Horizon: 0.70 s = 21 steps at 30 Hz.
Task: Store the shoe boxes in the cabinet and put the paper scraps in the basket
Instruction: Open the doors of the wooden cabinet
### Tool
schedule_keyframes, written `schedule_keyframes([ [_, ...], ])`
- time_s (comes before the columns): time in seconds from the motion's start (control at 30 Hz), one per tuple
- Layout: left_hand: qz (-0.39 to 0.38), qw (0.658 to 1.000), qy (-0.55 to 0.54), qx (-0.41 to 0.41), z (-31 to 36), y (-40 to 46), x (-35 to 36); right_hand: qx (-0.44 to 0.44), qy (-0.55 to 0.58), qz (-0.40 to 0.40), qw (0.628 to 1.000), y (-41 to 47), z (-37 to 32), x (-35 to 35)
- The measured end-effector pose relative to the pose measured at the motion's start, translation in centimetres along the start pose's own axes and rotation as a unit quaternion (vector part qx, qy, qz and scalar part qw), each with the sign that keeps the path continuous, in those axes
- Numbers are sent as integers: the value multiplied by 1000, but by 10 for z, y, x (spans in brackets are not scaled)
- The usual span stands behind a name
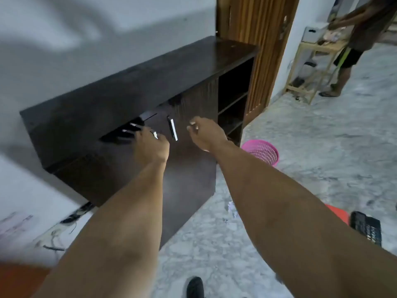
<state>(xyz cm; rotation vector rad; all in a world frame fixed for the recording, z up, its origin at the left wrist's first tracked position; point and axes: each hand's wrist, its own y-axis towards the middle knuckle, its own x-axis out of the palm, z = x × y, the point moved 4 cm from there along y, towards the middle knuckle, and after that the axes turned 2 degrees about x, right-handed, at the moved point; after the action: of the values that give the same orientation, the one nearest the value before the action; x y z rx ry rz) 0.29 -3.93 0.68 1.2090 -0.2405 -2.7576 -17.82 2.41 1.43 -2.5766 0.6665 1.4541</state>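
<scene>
A dark brown cabinet point(120, 91) stands against the white wall, its left door point(120, 177) swung partly ajar. My left hand point(150, 145) is closed around that door's silver handle. My right hand point(206, 132) hovers just right of the right door's silver handle point(173, 127), fingers loosely curled and holding nothing. A pink mesh basket point(263, 150) sits on the floor to the right of the cabinet. A white paper scrap point(233, 208) lies on the floor below my right forearm. An orange shoe box point(337, 214) peeks out behind that arm.
Open shelves point(233, 104) fill the cabinet's right end, beside a wooden slatted panel point(260, 50). A black box point(366, 226) lies at the right edge. Another person point(352, 46) stands at a light wooden rack point(311, 67) far right. Cables point(64, 224) trail by the wall.
</scene>
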Motion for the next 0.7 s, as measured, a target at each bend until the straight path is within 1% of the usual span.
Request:
schedule_keyframes([
  [0.03, 23, 996, 51, 66, 4, 7, -11, -1, 20, -20, 1000, 9, -12, 12],
  [0.07, 59, 980, 131, 138, 5, 13, -19, 3, 27, -43, 999, 14, -24, 20],
  [0.13, 116, 931, 234, 257, 6, 29, -31, 0, 33, -84, 996, 25, -48, 40],
  [0.2, 100, 897, 290, 318, 5, 48, -36, -5, 41, -107, 993, 36, -66, 58],
  [0.23, 85, 892, 306, 323, 2, 59, -39, -6, 47, -111, 993, 41, -72, 65],
  [0.3, 42, 898, 305, 313, -5, 82, -41, -10, 52, -113, 992, 45, -85, 74],
  [0.37, -22, 891, 315, 326, -12, 99, -41, 2, 61, -97, 993, 52, -89, 81],
  [0.43, -66, 880, 319, 346, -16, 106, -39, 17, 73, -84, 994, 57, -89, 86],
  [0.5, -86, 882, 315, 340, -16, 107, -38, 37, 99, -88, 990, 59, -86, 90],
  [0.57, -92, 891, 303, 325, -15, 105, -36, 62, 135, -91, 985, 53, -85, 93],
  [0.7, -128, 904, 277, 299, -13, 101, -38, 130, 245, -45, 960, 15, -77, 90],
])
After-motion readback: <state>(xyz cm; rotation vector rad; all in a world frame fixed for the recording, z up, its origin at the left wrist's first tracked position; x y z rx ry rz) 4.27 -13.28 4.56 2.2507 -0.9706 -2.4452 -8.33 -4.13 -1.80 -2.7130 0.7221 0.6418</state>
